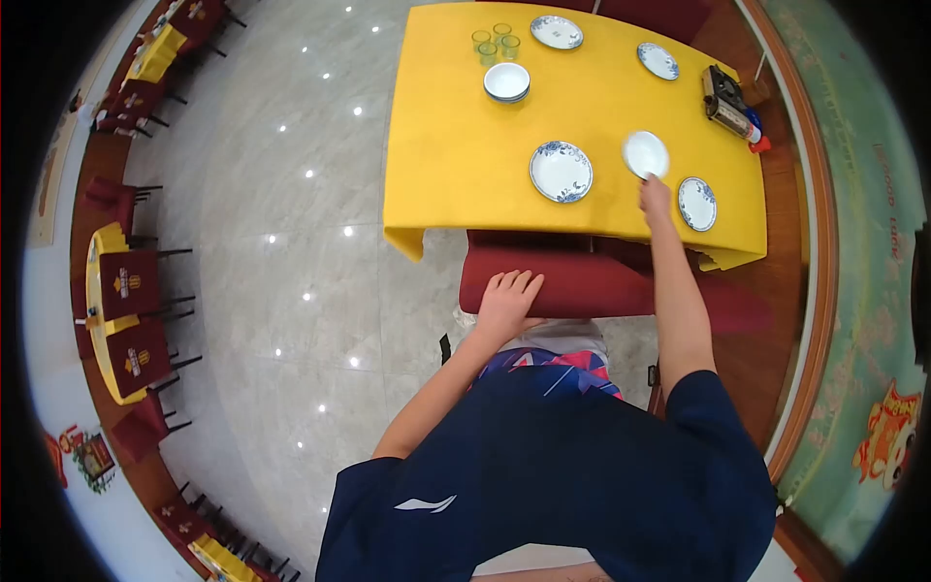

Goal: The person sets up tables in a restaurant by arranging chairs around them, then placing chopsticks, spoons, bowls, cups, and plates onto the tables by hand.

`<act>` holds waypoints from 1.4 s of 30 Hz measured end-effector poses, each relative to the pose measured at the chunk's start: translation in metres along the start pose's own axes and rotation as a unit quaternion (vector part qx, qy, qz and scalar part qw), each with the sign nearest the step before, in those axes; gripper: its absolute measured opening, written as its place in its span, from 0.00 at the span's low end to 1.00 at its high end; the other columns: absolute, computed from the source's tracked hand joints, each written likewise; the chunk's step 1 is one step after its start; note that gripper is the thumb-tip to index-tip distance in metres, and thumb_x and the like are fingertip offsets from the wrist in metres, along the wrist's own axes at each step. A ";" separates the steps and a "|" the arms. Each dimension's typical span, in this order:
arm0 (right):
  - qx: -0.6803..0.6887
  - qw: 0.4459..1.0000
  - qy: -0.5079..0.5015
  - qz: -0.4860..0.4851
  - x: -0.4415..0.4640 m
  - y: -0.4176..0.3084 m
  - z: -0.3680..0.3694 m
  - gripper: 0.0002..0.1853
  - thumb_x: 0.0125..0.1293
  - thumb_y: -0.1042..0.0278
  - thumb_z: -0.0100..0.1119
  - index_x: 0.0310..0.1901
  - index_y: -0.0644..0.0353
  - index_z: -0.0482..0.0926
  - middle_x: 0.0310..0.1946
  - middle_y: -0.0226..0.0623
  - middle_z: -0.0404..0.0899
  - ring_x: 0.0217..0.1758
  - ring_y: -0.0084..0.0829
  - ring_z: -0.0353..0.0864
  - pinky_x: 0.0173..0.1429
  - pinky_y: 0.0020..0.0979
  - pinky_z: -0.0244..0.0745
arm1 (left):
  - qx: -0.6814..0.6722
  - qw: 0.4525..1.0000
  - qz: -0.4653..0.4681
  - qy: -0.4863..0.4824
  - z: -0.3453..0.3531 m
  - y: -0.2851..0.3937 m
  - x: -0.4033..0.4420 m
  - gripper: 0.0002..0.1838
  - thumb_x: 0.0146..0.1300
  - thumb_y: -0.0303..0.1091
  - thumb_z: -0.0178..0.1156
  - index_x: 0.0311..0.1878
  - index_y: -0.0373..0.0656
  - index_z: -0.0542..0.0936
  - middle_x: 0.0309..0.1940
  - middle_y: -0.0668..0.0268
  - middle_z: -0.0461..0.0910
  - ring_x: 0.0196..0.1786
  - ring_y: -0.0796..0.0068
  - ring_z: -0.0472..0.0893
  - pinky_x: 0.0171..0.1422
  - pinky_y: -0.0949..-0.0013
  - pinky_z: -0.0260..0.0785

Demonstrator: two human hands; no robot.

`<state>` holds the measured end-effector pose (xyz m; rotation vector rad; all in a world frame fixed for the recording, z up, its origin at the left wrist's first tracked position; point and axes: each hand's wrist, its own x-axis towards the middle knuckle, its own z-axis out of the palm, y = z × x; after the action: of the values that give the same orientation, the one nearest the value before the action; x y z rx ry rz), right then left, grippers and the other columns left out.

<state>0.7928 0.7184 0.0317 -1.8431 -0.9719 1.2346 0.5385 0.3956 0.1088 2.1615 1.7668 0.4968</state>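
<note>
A white bowl, slightly blurred, is held by its near edge in my right hand over the yellow-covered table. Closed fingers of that hand grip the rim. To its left lies a blue-patterned plate, and to its lower right is another plate. My left hand rests on the top of a dark red chair back, its fingers spread a little. Farther back on the table stands a stack of white bowls.
Several green glasses stand beyond the bowl stack. Two more plates lie along the far side. A portable stove sits at the right edge. Other chairs and tables line the left wall.
</note>
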 end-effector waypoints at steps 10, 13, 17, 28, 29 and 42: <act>-0.268 0.940 -0.082 -0.194 0.042 -0.061 0.270 0.24 0.67 0.50 0.49 0.23 0.61 0.80 0.14 0.36 0.75 0.16 0.31 0.75 0.27 0.35 0.69 | -0.061 0.997 -0.055 -0.012 -0.005 -0.015 0.013 0.40 0.43 0.62 0.67 0.57 0.45 0.76 0.54 0.63 0.77 0.58 0.65 0.74 0.62 0.60 0.63; -0.279 0.942 -0.098 -0.161 0.052 -0.071 0.314 0.26 0.67 0.50 0.47 0.34 0.68 0.84 0.34 0.56 0.83 0.43 0.52 0.83 0.52 0.45 0.74 | -0.076 0.993 -0.072 -0.053 -0.010 -0.017 0.016 0.43 0.41 0.60 0.68 0.60 0.45 0.74 0.57 0.63 0.75 0.61 0.64 0.72 0.64 0.60 0.61; -0.299 0.935 -0.064 -0.181 0.078 -0.065 0.336 0.26 0.67 0.51 0.47 0.35 0.70 0.83 0.37 0.56 0.82 0.45 0.53 0.82 0.54 0.46 0.74 | -0.082 0.987 -0.100 -0.092 -0.017 -0.014 0.028 0.44 0.41 0.60 0.68 0.61 0.48 0.73 0.60 0.65 0.73 0.61 0.65 0.72 0.64 0.60 0.61; -0.222 0.926 -0.304 -0.025 0.054 -0.084 0.251 0.34 0.65 0.38 0.49 0.22 0.67 0.80 0.16 0.41 0.81 0.21 0.32 0.82 0.31 0.35 0.78 | -0.389 0.808 -0.434 -0.084 0.055 -0.121 0.146 0.20 0.68 0.45 0.57 0.40 0.32 0.81 0.26 0.59 0.82 0.29 0.72 0.83 0.34 0.67 0.74; -0.238 0.923 -0.302 -0.009 0.050 -0.082 0.218 0.34 0.65 0.38 0.49 0.23 0.67 0.80 0.16 0.42 0.80 0.20 0.32 0.81 0.30 0.34 0.77 | -0.313 0.848 -0.402 -0.148 0.068 -0.138 0.161 0.24 0.69 0.49 0.54 0.45 0.31 0.79 0.29 0.56 0.83 0.28 0.71 0.83 0.34 0.69 0.74; 0.316 0.882 0.213 0.278 0.104 0.116 -0.133 0.21 0.67 0.45 0.55 0.38 0.59 0.70 0.22 0.40 0.77 0.14 0.25 0.69 0.15 0.20 0.60 | -0.396 0.772 -0.436 -0.241 0.104 -0.169 0.256 0.11 0.63 0.35 0.63 0.37 0.34 0.79 0.30 0.60 0.84 0.27 0.74 0.84 0.32 0.74 0.74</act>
<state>0.9690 0.7357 -0.0714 -1.7621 0.2255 1.1835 0.4837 0.6780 -0.0397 0.6707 1.5940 0.2953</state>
